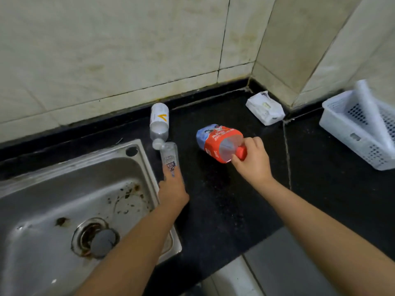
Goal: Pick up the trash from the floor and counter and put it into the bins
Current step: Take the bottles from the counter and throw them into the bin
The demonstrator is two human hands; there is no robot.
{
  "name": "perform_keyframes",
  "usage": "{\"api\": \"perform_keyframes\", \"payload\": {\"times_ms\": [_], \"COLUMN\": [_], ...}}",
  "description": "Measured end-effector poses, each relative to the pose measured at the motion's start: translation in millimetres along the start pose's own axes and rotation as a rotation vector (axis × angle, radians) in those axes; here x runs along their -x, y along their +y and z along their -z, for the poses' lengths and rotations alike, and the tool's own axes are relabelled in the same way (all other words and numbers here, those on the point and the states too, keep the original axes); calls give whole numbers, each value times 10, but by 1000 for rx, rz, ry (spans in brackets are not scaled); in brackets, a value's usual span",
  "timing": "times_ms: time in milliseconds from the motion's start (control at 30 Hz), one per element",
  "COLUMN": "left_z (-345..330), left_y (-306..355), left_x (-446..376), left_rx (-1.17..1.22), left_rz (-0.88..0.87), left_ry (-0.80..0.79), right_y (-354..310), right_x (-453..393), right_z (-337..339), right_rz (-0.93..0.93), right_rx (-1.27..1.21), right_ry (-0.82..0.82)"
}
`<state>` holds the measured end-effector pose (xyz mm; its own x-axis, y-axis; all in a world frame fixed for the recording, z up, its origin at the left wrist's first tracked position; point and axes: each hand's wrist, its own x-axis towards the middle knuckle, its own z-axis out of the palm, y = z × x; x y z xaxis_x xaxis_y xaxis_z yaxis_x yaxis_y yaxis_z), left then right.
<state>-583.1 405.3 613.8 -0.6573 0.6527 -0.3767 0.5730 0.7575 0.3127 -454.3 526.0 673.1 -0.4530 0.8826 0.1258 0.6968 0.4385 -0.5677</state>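
From the head view, both hands work at once on the black tabletop [235, 199] beside the steel sink [64, 189]. The right hand [252, 163] has its grip closed around the red cap and neck of a crushed red-labelled bottle [218, 142], which lies on its side mid-counter with its base pointing toward the wall. The left hand [173, 189] has its grip wrapped around the lower end of a clear bottle [170, 157] lying just at the sink's rim; the fingers [168, 178] show through the plastic. The clear bottle's far end touches, or nearly touches, the cap of a white bottle with a yellow mark [159, 120], which lies on its side close to the wall. A crumpled white wrapper [265, 107] sits in the corner, well apart from both hands, and a white basket [359, 129] stands at the right edge. No bin is in view.

The risks look modest but real. Lifting the clear bottle could nudge the white one, which would roll easily, perhaps into the sink. The red-labelled bottle is held only by its cap end, so its flattened body may swing or slip as it rises. With both hands full, the white bottle and wrapper will likely need a second trip.
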Motion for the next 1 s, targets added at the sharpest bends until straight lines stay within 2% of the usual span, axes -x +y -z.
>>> {"api": "perform_keyframes", "payload": {"times_ms": [100,233,400,533,667,800,1000], "left_z": [140,471,737,604,150,-386,-1217], "left_y": [0,214,978,1721,2263,2545,2337], "left_x": [-10,7,238,900,2077,3681,6346], "left_rx": [23,-2,-24,-23,-88,-177,-273], "left_rz": [-66,-229,-533,-817,-1140,-1461,-1922], "left_ry": [-32,26,112,123,79,-17,-155], "right_y": [28,116,357,705,1005,1074,913], "right_x": [-18,-16,344,1201,2544,4237,6929], "right_z": [31,294,848,1448,2112,2763,3246], "right_rz": [-42,-87,-168,-280,-447,-682,-1079], "right_rx": [4,18,35,98,161,252,361], "right_ry": [55,132,258,405,595,802,1071]}}
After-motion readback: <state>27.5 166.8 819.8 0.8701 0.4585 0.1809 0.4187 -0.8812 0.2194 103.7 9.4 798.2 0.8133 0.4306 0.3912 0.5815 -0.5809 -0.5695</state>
